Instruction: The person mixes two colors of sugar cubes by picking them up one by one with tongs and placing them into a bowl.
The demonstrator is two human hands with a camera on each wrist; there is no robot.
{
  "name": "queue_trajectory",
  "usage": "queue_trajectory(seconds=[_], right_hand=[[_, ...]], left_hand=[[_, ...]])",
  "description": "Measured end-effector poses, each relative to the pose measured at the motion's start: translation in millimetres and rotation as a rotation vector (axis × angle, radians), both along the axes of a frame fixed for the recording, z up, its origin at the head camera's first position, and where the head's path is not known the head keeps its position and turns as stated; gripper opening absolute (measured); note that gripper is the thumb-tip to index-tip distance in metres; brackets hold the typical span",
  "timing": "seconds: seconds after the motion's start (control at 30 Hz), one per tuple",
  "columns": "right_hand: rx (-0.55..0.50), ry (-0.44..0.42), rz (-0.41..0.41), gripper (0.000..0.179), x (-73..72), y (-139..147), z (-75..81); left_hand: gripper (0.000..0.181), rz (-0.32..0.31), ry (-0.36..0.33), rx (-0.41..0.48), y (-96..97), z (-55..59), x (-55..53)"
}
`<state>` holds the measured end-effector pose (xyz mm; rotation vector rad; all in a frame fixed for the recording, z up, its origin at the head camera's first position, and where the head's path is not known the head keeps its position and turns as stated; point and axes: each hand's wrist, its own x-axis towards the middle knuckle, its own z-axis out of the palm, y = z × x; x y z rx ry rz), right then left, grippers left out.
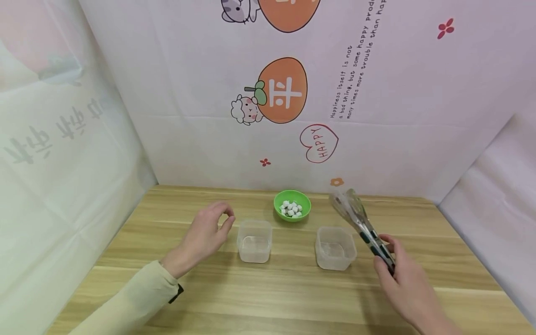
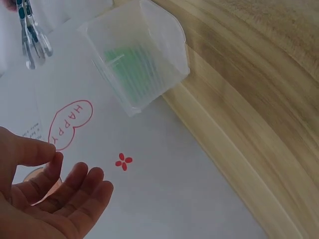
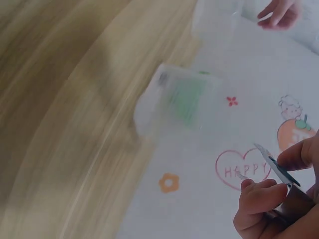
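My right hand grips metal tongs with dark green handle parts. Their jaws point up and away, apart from each other, with nothing seen between them, above and behind the right clear plastic container. My left hand holds nothing and hovers left of the other clear container. Its fingers are loosely bent, with thumb and index finger close together in the left wrist view. Behind the two containers stands a green bowl holding several small white pieces. Both containers look to have nothing in them.
The wooden table meets a white printed cloth at its back edge. More pale cloth hangs along the left and right sides. A dark band sits at my left wrist.
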<state>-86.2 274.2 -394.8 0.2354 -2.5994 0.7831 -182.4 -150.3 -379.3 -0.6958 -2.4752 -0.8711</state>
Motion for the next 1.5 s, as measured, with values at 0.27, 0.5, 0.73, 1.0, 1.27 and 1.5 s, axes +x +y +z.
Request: queue_trajectory(seconds=[0.27, 0.5, 0.73, 1.0, 1.27, 1.5], right_hand=[[0.106, -0.053, -0.104, 0.047, -2.8, 34.0, -12.7], [0.141, -0.133, -0.147, 0.05, -7.0, 61.6, -25.8], [0.169, -0.229, -0.148, 0.052, -13.0, 78.3, -34.0], [0.188, -0.272, -0.137, 0.05, -15.8, 87.7, -43.2], [0.193, -0.288, -0.143, 0.05, -19.9, 92.8, -48.2], [0.201, -0.285, -0.142, 0.051, -21.7, 94.5, -49.9]], left_hand=[[0.006, 0.013, -0.009, -0.02, -1.1, 0.4, 1.4], [0.006, 0.007, -0.023, -0.022, -1.4, -2.0, 2.8], [0.007, 0.009, -0.028, -0.026, -0.5, -2.7, 5.2], [0.007, 0.023, -0.062, -0.02, -0.1, -1.8, 8.8], [0.009, 0.027, -0.05, -0.012, 1.3, -4.0, 7.4], [0.01, 0.017, -0.042, -0.005, 2.2, -4.8, 7.3]])
